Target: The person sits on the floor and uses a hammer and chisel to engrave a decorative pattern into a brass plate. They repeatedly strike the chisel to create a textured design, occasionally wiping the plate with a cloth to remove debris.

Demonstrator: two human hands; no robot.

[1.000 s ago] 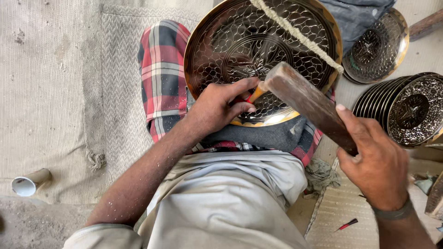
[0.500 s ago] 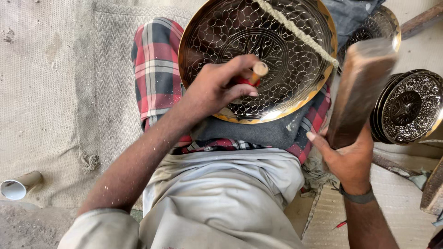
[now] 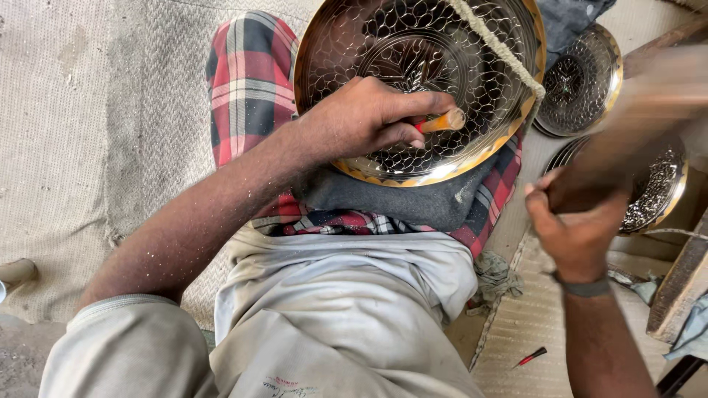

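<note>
A large engraved brass plate (image 3: 472, 158) rests tilted on my lap, over a red checked cloth (image 3: 247, 81). My left hand (image 3: 361, 118) lies on the plate's face and grips a short chisel (image 3: 441, 122) with an orange shaft. My right hand (image 3: 579, 221) is off to the right and holds the handle of a wooden mallet (image 3: 649, 103), which is raised and blurred by motion. A twisted rope (image 3: 498, 48) runs across the plate's upper right.
Two more engraved plates stand to the right: one (image 3: 582, 81) at the back, one (image 3: 656, 191) behind the mallet. A woven mat (image 3: 81, 147) covers the floor on the left. A small red-handled tool (image 3: 531, 357) lies on the mat near my right forearm. A cardboard tube (image 3: 15, 273) lies far left.
The mallet has swung from upright at the right to a raised, blurred position over the right-hand plates. My left hand stays on the plate with the chisel.
</note>
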